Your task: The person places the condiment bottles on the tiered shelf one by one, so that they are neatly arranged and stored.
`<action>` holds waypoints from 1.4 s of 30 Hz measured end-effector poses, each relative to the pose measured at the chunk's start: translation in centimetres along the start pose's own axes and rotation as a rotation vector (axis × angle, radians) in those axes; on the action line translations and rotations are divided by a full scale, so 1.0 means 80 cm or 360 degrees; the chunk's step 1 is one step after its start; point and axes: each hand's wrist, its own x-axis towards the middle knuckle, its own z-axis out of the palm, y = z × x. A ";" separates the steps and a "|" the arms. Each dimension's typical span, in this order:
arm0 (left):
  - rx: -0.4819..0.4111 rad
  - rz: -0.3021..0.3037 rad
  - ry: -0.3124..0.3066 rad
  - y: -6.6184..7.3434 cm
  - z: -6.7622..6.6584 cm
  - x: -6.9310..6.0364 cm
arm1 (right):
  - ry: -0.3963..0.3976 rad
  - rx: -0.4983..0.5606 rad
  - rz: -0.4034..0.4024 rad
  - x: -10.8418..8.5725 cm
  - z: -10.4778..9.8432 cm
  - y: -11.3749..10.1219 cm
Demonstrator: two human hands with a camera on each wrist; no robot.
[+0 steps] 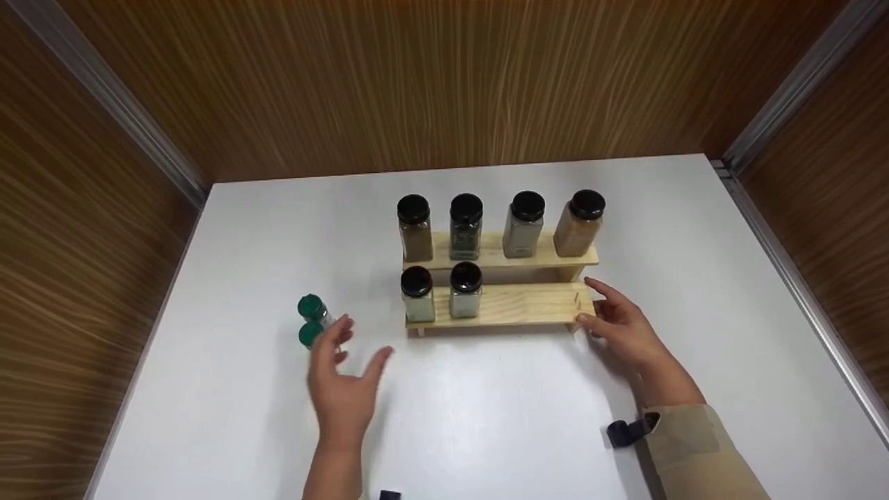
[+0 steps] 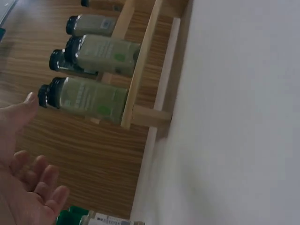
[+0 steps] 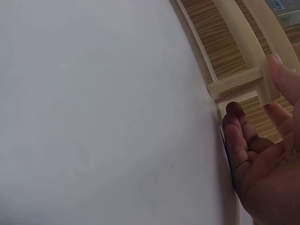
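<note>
A two-tier wooden spice rack (image 1: 528, 305) stands on the white table. Four black-capped spice jars line its upper shelf, among them a brown-filled jar (image 1: 417, 239). Two more, including a pale green jar (image 1: 419, 302), occupy the left half of the lower shelf. My right hand (image 1: 625, 333) grips the rack's right end, thumb at the front and index finger behind. To the left, my left hand (image 1: 344, 389) is held with thumb and fingers spread and nothing between them. Just beyond its fingers are two green-capped jars (image 1: 311, 307), partly hidden by the hand.
Wood-grain panels (image 1: 451, 83) enclose the table (image 1: 472, 417) at the back and both sides. A small black device (image 1: 620, 434) sticks out from the right sleeve (image 1: 694, 444). The rack's lower right shelf holds only a small mark or peg near its end.
</note>
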 end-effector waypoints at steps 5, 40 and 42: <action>-0.0012 0.0083 0.0513 -0.024 -0.018 0.014 | -0.0017 -0.0010 0.0001 0.003 0.000 0.001; -0.0172 -0.0623 0.0310 -0.051 -0.001 0.015 | -0.0008 0.0113 -0.0085 0.000 0.004 0.005; -0.0168 -0.0590 0.0301 -0.040 0.001 0.013 | -0.0015 0.0128 -0.0091 0.000 0.004 0.006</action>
